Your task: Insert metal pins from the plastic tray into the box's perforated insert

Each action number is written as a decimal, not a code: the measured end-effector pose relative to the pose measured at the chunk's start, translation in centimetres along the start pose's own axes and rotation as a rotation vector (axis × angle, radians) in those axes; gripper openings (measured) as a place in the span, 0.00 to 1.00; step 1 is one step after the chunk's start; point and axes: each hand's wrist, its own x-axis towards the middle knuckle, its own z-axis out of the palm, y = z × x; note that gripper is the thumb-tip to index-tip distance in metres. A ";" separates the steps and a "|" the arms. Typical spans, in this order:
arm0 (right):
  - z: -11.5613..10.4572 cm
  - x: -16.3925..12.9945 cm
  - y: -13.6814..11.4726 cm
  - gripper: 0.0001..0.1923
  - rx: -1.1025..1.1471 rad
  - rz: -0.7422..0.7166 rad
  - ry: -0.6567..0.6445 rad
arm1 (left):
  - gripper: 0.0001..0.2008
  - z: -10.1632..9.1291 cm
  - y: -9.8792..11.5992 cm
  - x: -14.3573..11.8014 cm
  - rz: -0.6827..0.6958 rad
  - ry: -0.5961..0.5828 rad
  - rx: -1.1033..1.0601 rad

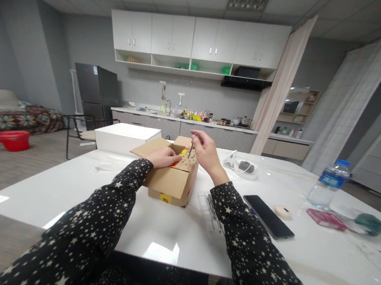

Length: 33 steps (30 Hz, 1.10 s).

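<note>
A brown cardboard box (168, 181) stands on the white table with its flaps folded outward. My left hand (164, 157) lies over its left side and holds it, the fingers partly hidden by the hand itself. On the box's right side is a cardboard panel (188, 162) with rows of small holes, beside a red and yellow printed strip. Above this panel my right hand (205, 149) pinches a thin metal rod (190, 151), held upright with its lower end at the holes. Several similar thin metal rods (215, 214) lie on the table near my right forearm.
To the right are a black phone (268, 216), a small cream case (282, 211), a water bottle (329, 184) and a pink packet (326, 219). A white box (126, 138) stands behind on the left, and a white device (245, 168) lies behind my right hand.
</note>
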 end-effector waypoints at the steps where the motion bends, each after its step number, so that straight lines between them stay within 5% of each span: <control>1: 0.2 0.0 0.1 0.15 -0.005 -0.005 -0.006 | 0.28 0.0 0.0 0.0 0.001 0.000 0.004; 33: 0.8 -1.1 -0.2 0.11 0.031 0.004 -0.054 | 0.28 0.1 -0.4 0.2 0.023 0.026 0.008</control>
